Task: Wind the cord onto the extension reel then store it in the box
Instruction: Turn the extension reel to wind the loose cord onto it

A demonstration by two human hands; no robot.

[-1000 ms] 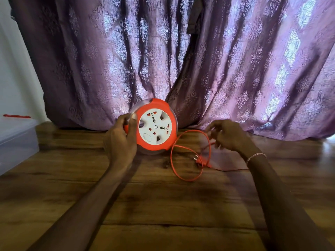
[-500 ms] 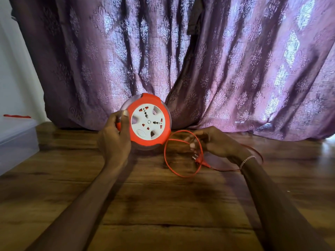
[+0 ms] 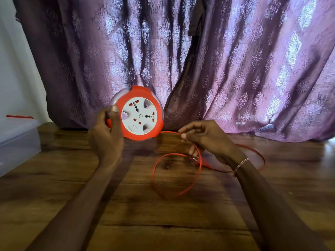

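Over the wooden surface [image 3: 163, 223], our left hand [image 3: 107, 136] grips the extension reel [image 3: 140, 115] upright by its rim, our right hand [image 3: 208, 138] pinches the cord [image 3: 153, 175] beside it (winding unfinished, we judge: a loop and the plug [image 3: 199, 161] lie loose), box [image 3: 18, 140] at left unused

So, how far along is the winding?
Partway. Done: how much is wound inside the reel cannot be seen. In hand: the left hand grips the reel upright and the right hand pinches the cord beside it. Left: a loop and the plug lie unwound, and the reel is not yet in the box.
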